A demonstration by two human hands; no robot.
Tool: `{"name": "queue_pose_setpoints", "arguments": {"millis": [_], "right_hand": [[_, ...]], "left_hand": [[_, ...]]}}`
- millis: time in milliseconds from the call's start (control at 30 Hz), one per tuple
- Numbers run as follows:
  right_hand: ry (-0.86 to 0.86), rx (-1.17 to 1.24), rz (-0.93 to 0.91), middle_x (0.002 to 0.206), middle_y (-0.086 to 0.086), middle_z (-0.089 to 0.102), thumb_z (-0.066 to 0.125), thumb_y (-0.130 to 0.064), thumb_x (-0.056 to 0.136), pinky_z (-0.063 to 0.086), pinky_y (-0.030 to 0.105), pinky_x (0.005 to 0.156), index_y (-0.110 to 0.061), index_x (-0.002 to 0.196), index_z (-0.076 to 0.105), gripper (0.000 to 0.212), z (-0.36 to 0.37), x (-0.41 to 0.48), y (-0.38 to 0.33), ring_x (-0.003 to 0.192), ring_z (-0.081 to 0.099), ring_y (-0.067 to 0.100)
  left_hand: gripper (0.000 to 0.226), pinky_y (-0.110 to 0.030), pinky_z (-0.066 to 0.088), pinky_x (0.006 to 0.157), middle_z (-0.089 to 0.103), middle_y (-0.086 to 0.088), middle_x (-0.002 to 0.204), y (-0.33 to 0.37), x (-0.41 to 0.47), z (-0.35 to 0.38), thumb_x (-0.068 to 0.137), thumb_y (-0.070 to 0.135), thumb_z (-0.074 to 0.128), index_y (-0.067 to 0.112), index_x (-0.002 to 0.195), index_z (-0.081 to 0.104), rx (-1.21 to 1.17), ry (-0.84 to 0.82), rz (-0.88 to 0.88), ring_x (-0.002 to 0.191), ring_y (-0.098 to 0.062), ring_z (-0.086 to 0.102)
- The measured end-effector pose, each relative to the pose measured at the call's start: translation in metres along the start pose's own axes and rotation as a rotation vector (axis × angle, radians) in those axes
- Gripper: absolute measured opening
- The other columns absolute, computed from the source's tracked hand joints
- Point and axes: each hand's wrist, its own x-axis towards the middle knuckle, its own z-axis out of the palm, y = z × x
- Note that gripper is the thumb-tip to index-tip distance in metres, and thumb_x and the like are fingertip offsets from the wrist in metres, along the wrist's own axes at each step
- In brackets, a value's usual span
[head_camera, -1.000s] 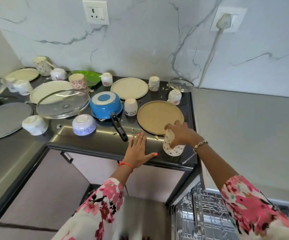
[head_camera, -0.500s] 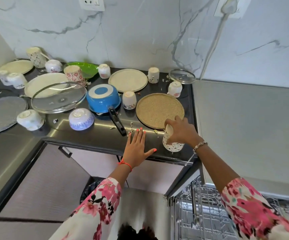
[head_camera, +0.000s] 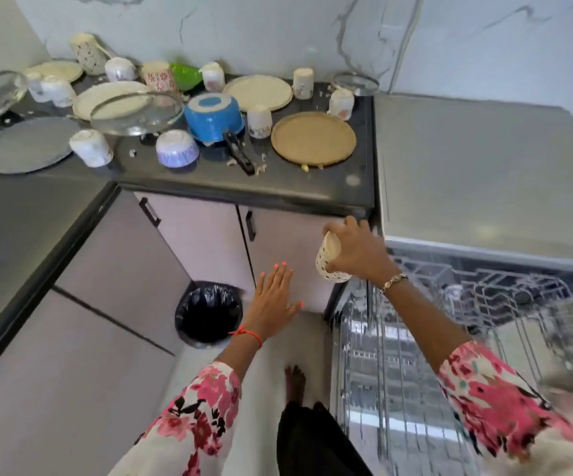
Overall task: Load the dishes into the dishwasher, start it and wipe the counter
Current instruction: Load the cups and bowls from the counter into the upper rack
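Right hand (head_camera: 359,250) carrying patterned cup (head_camera: 328,266) to the racks, left hand (head_camera: 274,300) idle.
Cup is off the counter (head_camera: 312,190), in the air in front of the cabinet door, just beside the left edge of the pulled-out upper rack (head_camera: 505,297). It is tilted, with the right fingers clamped round it from above. Left fingers are straight and apart, holding nothing, low near the bin (head_camera: 209,314). To do the step well: move the cup right over the upper rack, turn it mouth-down, seat it between the tines, let go only once it sits steady. Rack is blurred, so free slots are hard to pick out. Loading looks early: tan plate (head_camera: 312,139), blue pan (head_camera: 214,115) and many cups wait on the counter.
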Motion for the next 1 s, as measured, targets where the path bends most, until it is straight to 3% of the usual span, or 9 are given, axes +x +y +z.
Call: {"name": "queue_pose_setpoints", "arguments": {"millis": [300, 500, 700, 1000], "right_hand": [[-0.175, 0.022, 0.09, 0.126, 0.009, 0.044, 0.077, -0.034, 0.065, 0.044, 0.043, 0.089, -0.024, 0.128, 0.044, 0.071, 0.101, -0.204, -0.01, 0.121, 0.038, 0.032], [-0.244, 0.052, 0.165, 0.135, 0.008, 0.038, 0.078, -0.035, 0.064, 0.046, 0.045, 0.089, -0.023, 0.128, 0.044, 0.074, 0.148, -0.296, 0.003, 0.126, 0.034, 0.032], [-0.211, 0.124, 0.292, 0.135, 0.005, 0.038, 0.079, -0.035, 0.064, 0.045, 0.044, 0.09, -0.028, 0.129, 0.042, 0.075, 0.163, -0.344, 0.039, 0.126, 0.032, 0.03], [-0.153, 0.102, 0.35, 0.136, 0.005, 0.038, 0.076, -0.04, 0.067, 0.048, 0.04, 0.085, -0.022, 0.136, 0.032, 0.085, 0.159, -0.325, 0.127, 0.127, 0.032, 0.026]], "left_hand": [[0.062, -0.037, 0.006, 0.116, 0.025, -0.007, 0.15, 0.045, -0.192, 0.092, 0.094, 0.044, 0.041, 0.011, 0.143, 0.023, -0.062, -0.126, 0.021, 0.143, -0.022, 0.014], [0.054, -0.031, 0.02, 0.109, 0.04, -0.008, 0.141, 0.072, -0.252, 0.131, 0.093, 0.038, 0.045, 0.008, 0.137, 0.035, -0.128, -0.189, 0.075, 0.132, -0.022, 0.034], [0.048, -0.036, 0.033, 0.106, 0.046, -0.013, 0.135, 0.117, -0.255, 0.148, 0.095, 0.032, 0.046, 0.004, 0.133, 0.04, -0.199, -0.338, 0.103, 0.124, -0.028, 0.044], [0.049, -0.038, 0.036, 0.105, 0.04, -0.013, 0.142, 0.194, -0.183, 0.169, 0.095, 0.028, 0.046, 0.006, 0.138, 0.034, -0.34, -0.359, 0.035, 0.128, -0.029, 0.04]]}}
